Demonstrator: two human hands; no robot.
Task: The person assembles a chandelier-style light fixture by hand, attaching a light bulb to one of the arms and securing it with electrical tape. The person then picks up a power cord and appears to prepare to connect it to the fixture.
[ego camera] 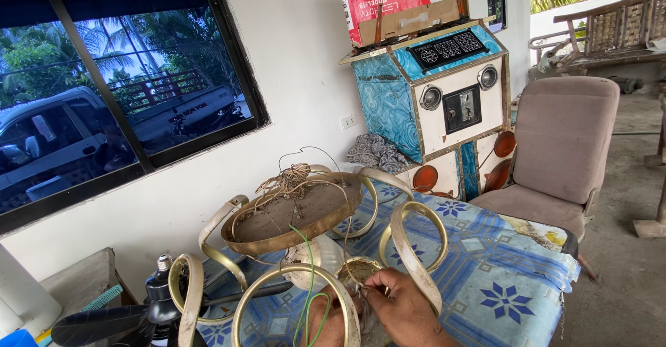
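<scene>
A brass-coloured chandelier frame (298,225) with curled arms lies upside down on a table with a blue patterned cloth (485,271). Tangled brown wires (291,179) sit on its round dusty base, and a green wire (309,288) hangs down from it. My right hand (409,312) is at the bottom centre, its fingers pinched on thin wires by a small brass socket ring (357,271). My left hand (326,323) shows only in part behind a curled arm, close to the same wires; its grip is hidden.
A black fan (132,319) lies at the table's left end. Behind the table stands a blue and white cabinet machine (444,97) with a red cardboard box (395,3) on top. A padded chair (555,159) stands to the right, a dark window (118,90) to the left.
</scene>
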